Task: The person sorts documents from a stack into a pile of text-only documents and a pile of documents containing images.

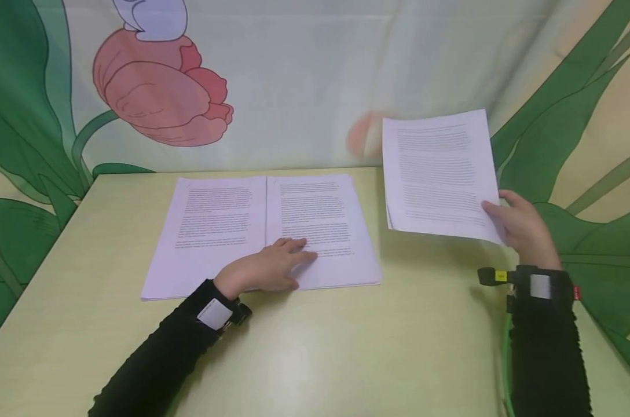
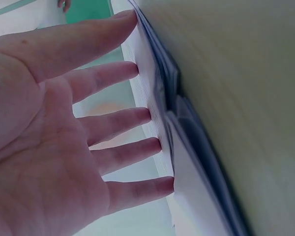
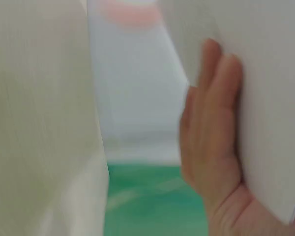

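Note:
Two stacks of printed paper lie side by side on the table, a left stack (image 1: pixel 211 263) and a right stack (image 1: pixel 343 269). My left hand (image 1: pixel 270 267) rests on the lower part of the right stack with its fingers spread. In the left wrist view the straight fingertips (image 2: pixel 143 115) touch the top page near the stack's layered edge. At the right, my right hand (image 1: pixel 527 226) pinches a few printed sheets (image 1: pixel 437 174) by their lower right edge, thumb in front. The sheets are raised and tilted, text facing me; in the right wrist view the fingers (image 3: pixel 221 93) lie behind them.
The pale wooden table (image 1: pixel 356 341) extends in front of and beside the stacks. Behind it hangs a curtain (image 1: pixel 304 87) printed with a flower and leaves. Both wrists wear dark bands with small devices.

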The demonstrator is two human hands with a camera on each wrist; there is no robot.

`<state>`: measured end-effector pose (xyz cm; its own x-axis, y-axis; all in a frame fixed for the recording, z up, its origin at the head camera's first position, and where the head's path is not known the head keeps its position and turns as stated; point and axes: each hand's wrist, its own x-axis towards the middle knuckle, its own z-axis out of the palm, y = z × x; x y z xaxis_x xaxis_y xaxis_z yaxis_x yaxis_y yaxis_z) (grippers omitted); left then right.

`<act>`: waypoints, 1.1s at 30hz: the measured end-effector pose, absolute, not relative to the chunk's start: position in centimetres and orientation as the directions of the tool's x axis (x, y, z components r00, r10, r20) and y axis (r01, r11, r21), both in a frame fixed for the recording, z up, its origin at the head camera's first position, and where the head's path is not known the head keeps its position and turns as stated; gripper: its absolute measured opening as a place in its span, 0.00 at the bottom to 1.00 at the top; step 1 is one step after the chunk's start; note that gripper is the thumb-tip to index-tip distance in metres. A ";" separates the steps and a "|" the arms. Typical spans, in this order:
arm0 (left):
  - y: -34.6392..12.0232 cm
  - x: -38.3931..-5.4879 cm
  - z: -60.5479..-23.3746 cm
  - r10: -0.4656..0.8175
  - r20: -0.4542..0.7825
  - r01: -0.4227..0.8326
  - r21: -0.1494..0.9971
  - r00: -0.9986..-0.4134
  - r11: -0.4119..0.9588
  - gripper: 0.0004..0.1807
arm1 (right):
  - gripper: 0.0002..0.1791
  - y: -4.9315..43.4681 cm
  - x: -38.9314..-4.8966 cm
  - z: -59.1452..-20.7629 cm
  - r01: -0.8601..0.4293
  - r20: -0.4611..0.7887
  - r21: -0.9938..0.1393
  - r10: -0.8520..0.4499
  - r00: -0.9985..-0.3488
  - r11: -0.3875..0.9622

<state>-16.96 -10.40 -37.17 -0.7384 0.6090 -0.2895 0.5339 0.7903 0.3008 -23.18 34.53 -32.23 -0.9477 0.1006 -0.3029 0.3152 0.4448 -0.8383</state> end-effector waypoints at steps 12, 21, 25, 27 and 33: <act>-12.0 -19.0 -36.7 0.438 -0.158 0.198 0.724 -0.885 0.661 0.29 | 0.26 21.7 -23.8 -34.6 0.214 -0.234 -0.911 -0.014 -0.972 0.351; -13.5 -19.7 -35.8 0.005 -0.119 -0.110 0.932 -0.993 0.346 0.28 | 0.20 15.9 -23.9 -36.2 0.181 -0.210 -0.930 -0.057 -0.976 0.321; -14.5 -19.8 -35.7 -0.067 -0.101 -0.119 0.918 -0.993 0.379 0.29 | 0.19 14.3 -23.8 -36.3 0.179 -0.206 -0.937 -0.059 -0.977 0.301; -15.1 -19.9 -35.6 -0.082 -0.098 -0.122 0.914 -0.992 0.386 0.29 | 0.19 13.8 -23.8 -36.3 0.183 -0.211 -0.940 -0.069 -0.975 0.287; -18.0 -19.9 -34.8 -0.096 -0.092 -0.125 0.897 -0.991 0.425 0.28 | 0.22 11.6 -23.6 -36.4 0.183 -0.224 -0.952 -0.151 -0.963 0.245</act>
